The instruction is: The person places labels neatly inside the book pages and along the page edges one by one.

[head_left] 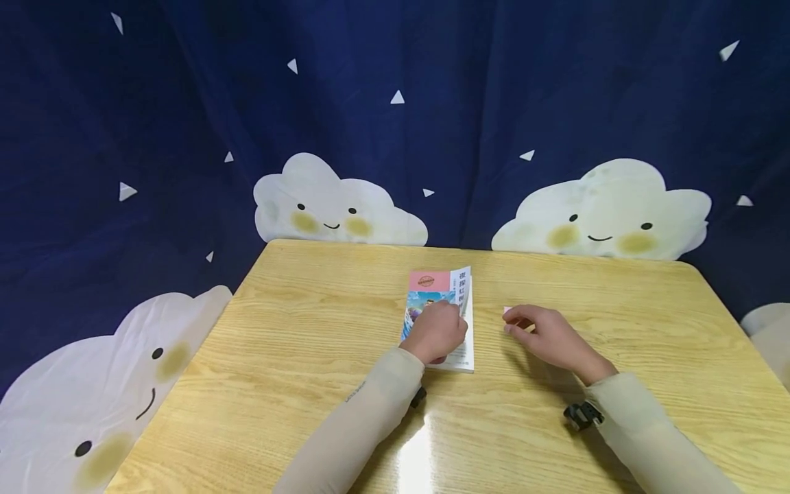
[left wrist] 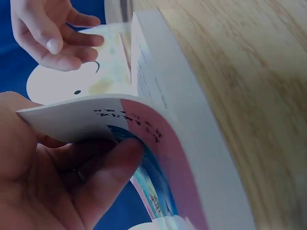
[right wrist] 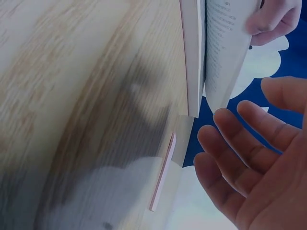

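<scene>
A paperback book (head_left: 464, 353) with a pink, white and blue illustrated cover (left wrist: 160, 136) lies on the wooden table. The left hand (head_left: 437, 331) pinches the right edge of its cover, apparently with some pages, and bends it upward. Printed pages (right wrist: 220, 48) show under the lifted part in the right wrist view. To the right of the book, the right hand (head_left: 549, 336) hovers above the table with loosely bent fingers, holding nothing. Close to its fingertips lies a thin, flat pinkish piece (right wrist: 164, 172), mostly hidden by the hand in the head view; its kind is unclear.
The wooden table (head_left: 296, 329) extends around both hands. Behind it hangs a dark blue curtain (head_left: 345, 82) printed with smiling clouds and white triangles. Each wrist carries a small black camera, seen best on the right wrist (head_left: 583, 415).
</scene>
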Motion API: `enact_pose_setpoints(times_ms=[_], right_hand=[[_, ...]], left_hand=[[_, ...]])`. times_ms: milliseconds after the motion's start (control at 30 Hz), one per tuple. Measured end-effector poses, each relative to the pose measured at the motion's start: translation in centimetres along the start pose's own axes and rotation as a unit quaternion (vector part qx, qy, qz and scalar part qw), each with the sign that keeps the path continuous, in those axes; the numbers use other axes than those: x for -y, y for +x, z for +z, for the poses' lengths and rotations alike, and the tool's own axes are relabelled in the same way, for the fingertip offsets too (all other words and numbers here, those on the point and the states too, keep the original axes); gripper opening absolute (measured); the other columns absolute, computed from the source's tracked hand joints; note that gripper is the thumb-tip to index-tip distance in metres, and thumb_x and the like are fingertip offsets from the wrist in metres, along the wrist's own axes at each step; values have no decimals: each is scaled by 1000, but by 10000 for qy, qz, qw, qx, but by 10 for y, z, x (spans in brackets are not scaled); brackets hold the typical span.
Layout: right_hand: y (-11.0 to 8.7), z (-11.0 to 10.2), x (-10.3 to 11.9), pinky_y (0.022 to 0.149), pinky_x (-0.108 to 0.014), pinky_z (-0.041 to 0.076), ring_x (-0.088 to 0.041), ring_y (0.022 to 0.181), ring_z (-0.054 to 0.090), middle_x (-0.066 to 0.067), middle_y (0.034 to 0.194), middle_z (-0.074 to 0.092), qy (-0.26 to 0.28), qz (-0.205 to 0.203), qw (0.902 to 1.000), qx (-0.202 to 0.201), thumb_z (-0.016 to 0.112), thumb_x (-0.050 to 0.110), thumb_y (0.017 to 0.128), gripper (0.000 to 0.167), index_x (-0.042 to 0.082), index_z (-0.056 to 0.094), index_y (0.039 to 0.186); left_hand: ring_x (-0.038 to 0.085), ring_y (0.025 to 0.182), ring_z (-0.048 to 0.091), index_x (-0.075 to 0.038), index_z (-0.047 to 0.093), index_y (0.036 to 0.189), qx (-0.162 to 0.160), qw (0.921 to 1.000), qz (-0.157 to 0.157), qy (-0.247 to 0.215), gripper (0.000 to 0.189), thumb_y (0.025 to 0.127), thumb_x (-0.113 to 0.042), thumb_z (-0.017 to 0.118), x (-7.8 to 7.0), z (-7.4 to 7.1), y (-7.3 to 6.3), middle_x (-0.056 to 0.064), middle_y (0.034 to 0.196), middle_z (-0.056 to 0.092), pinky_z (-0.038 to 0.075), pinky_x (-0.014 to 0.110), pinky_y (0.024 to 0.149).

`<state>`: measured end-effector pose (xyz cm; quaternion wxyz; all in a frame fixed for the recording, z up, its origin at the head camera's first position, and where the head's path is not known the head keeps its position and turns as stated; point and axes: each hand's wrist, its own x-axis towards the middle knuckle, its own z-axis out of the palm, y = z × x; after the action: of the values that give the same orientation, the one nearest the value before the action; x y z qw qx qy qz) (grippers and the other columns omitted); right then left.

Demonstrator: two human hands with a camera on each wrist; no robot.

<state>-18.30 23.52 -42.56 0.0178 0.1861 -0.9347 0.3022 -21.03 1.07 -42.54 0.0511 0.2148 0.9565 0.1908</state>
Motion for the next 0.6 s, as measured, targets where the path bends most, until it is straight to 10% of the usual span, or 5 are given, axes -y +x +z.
enact_pose_setpoints(times_ms=[600], right_hand=[[3, 4, -2, 79, -41, 57, -22, 91, 69, -14, 112, 73, 110, -5, 9999, 33, 64, 16, 96, 22, 1, 71, 111]], left_hand=[[16, 70, 57, -14, 57, 65, -69, 9998, -38, 202, 39, 102, -19, 46, -6, 2, -3, 4, 79, 60, 49, 26, 63]])
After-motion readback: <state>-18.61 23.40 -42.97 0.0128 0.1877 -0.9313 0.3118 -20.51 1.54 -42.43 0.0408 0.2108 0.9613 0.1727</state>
